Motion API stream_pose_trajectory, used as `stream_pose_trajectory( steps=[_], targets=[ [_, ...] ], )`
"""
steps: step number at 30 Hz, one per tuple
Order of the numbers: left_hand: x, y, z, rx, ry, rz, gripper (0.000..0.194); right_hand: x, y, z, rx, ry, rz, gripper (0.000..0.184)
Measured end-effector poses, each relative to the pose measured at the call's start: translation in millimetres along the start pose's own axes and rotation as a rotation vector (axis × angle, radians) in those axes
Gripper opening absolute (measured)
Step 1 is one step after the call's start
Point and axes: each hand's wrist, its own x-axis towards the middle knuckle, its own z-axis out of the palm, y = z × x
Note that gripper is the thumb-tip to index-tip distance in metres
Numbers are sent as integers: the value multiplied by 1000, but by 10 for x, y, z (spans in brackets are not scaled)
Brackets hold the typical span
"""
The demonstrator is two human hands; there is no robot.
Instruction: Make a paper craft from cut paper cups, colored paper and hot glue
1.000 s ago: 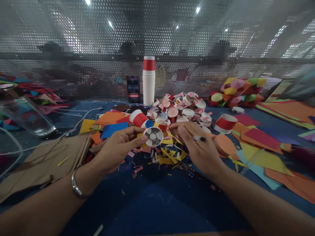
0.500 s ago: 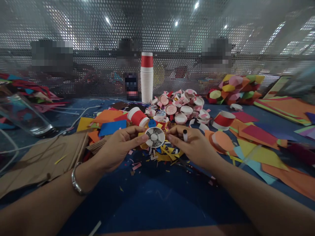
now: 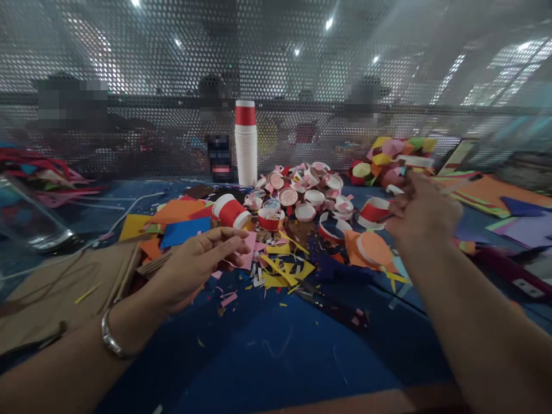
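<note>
My left hand [image 3: 198,261] hovers over yellow and pink paper scraps [image 3: 280,267], its fingers loosely stretched with nothing in them. A silver bracelet [image 3: 111,339] is on that wrist. My right hand [image 3: 425,211] is blurred by motion, raised at the right near a cut red cup ring [image 3: 374,211] and a heap of coloured paper shapes [image 3: 390,158]. Its fingers look curled around something, with a white blur just above them. A red paper cup [image 3: 230,211] lies on its side beyond my left hand. The white disc is not visible.
A stack of white cups with a red top [image 3: 245,144] stands at the back by the mesh screen [image 3: 129,86]. Cut cup bottoms [image 3: 302,190] are heaped in the middle. Coloured paper sheets [image 3: 509,195] lie right, a brown paper bag [image 3: 52,282] and clear container [image 3: 30,221] left. Dark scissors [image 3: 332,305] lie on the blue table.
The white disc held between both hands is gone from my left hand. My right hand has swung up and to the right; my left hand's fingers have loosened.
</note>
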Motion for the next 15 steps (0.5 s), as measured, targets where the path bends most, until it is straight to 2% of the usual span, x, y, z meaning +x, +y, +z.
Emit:
stream_pose_trajectory(
  steps=[2, 4, 7, 10, 15],
  targets=[
    [0, -7, -7, -2, -11, 2, 38, 34, 75, -2, -3, 16, 29, 19],
    [3, -12, -14, -2, -11, 4, 38, -69, 156, 39, -12, -43, 49, 12],
    [9, -16, -26, 14, -17, 9, 35, -343, 226, 129, -31, -226, 68, 5],
    [9, -18, -33, 41, -43, 36, 31, -569, 238, 175, -59, -408, 67, 12],
    [-9, -1, -20, 265, -100, 145, 22, -701, 255, 164, -94, -578, 59, 20]
  ],
)
